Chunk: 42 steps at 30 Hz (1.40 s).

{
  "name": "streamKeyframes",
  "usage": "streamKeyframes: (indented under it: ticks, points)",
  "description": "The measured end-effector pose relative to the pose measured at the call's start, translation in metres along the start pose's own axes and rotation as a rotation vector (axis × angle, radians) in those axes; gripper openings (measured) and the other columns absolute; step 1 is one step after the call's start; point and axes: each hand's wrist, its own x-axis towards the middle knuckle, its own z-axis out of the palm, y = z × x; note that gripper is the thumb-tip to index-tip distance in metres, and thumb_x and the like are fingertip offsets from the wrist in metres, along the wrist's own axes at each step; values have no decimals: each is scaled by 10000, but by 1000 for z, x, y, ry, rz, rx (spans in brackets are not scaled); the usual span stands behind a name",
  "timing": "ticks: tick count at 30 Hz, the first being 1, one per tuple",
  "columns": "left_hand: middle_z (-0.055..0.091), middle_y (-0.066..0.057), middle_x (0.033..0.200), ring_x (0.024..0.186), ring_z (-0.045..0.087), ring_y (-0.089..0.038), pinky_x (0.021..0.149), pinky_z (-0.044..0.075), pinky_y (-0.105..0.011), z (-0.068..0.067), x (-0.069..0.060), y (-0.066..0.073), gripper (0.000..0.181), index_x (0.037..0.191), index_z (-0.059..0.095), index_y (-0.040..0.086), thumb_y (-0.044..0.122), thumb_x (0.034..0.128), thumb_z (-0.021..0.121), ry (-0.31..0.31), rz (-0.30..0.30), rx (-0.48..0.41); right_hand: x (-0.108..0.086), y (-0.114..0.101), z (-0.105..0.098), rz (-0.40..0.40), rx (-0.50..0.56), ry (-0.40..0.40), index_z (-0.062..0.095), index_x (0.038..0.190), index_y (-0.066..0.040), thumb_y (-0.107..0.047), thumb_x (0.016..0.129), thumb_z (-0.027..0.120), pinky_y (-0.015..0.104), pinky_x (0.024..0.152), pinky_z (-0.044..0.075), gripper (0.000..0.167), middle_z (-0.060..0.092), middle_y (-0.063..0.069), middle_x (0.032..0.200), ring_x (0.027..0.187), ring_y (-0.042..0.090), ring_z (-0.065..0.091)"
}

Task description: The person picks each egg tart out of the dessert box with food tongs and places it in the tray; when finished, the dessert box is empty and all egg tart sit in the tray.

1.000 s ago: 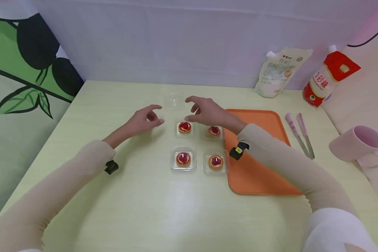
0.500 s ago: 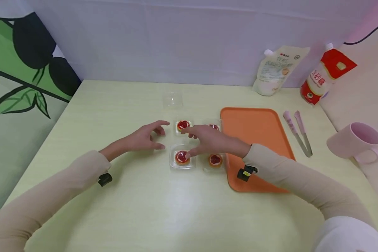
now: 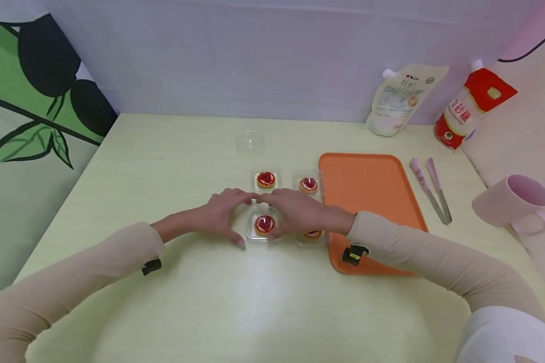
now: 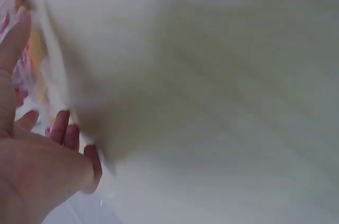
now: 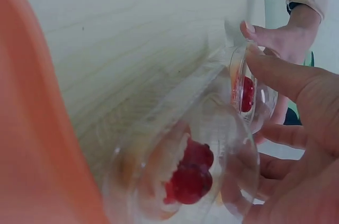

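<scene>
Several small tarts with red topping sit in clear plastic boxes. The front-left tart (image 3: 265,225) is in a box (image 3: 257,237) between my hands. My left hand (image 3: 218,216) lies along that box's left side, thumb and fingers spread apart. Over its right side reaches my right hand (image 3: 298,212), partly hiding the front-right tart (image 3: 313,234). The fingertips of both hands come together at the far edge of the box. In the right wrist view, the right hand (image 5: 302,118) lies close against the clear boxes; firm contact is hard to tell.
Two more boxed tarts, back left (image 3: 266,179) and back right (image 3: 308,185), stand behind. Farther back is a clear plastic container (image 3: 250,142). An orange tray (image 3: 368,176) lies right, then pink-handled utensils (image 3: 431,191), a pink mug (image 3: 510,201), a white pouch (image 3: 404,101) and a red bag (image 3: 472,108).
Both hands have come toward me from near the clear container at the back. They have closed in from either side around the front-left box. The boxes look unmoved.
</scene>
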Motion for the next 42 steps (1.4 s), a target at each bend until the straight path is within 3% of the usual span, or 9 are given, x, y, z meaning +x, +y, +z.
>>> streamKeyframes:
  ticks: [4,10,29,35,39,42]
  points:
    - [528,-96,1358,1287,408,-320,937,321,-525,11,0,5,1116,1509,382,145,474,598,935,47,-18,33,-1,0,-1,4,17,1,421,1516,-200,-403,775,854,418,1004,486,882,578,9,1413,1267,220,549]
    - [533,-101,1381,1281,406,-314,931,315,-484,21,4,6,1027,1481,427,120,422,637,928,100,24,18,-1,1,-1,8,33,22,500,1415,-166,-397,756,871,408,989,493,791,629,27,1317,1212,212,583]
    - [593,-46,1335,1238,437,-253,965,292,-464,30,6,9,832,1396,508,127,299,691,915,153,17,-76,-3,0,1,-58,0,67,573,1314,-173,-373,797,842,359,906,489,616,662,-12,1225,1101,192,600]
    - [596,-50,1326,1223,443,-249,950,291,-448,30,4,7,828,1403,499,127,299,701,903,160,28,-59,-5,-3,5,-62,-59,91,549,1401,-202,-406,783,846,366,878,475,715,640,43,1207,1063,211,584]
    - [590,-46,1347,1218,444,-243,951,285,-449,31,2,4,823,1418,486,145,289,716,890,159,32,-62,-5,-4,9,-128,-111,118,507,1431,-198,-433,730,881,356,842,460,828,660,43,1112,957,202,600]
    - [576,-35,1378,1226,443,-240,957,283,-454,31,1,3,816,1426,480,161,288,728,884,158,30,-62,-4,-6,10,-184,-152,129,536,1364,-169,-425,710,896,366,842,470,789,688,29,1048,923,201,631]
